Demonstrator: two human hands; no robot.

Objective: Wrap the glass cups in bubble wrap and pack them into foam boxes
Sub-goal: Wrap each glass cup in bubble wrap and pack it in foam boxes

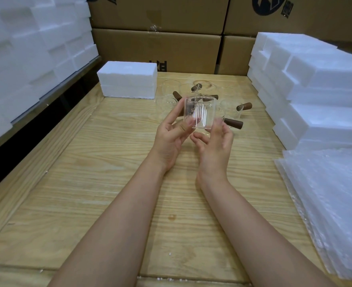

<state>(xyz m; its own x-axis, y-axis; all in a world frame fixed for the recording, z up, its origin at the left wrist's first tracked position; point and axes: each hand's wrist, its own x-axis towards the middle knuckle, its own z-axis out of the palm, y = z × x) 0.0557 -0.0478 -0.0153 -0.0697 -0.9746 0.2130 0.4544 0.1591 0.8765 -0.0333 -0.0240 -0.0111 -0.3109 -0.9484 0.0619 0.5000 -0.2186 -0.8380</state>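
Observation:
A clear ribbed glass cup (pixel 200 112) with a brown wooden side handle (pixel 234 123) is held up above the wooden table (pixel 108 183). My left hand (pixel 172 137) pinches its left wall between thumb and fingers. My right hand (pixel 216 141) grips its right side near the handle. Behind it, several more glass cups (pixel 229 106) with wooden handles stand on the table. A stack of bubble wrap sheets (pixel 332 204) lies at the right. A closed white foam box (pixel 128 79) sits at the back left.
Stacks of white foam boxes (pixel 316 79) line the right side, and more foam pieces (pixel 30 48) pile up at the left. Brown cardboard cartons (pixel 158 48) form a wall behind the table. A dark gap runs along the table's left edge.

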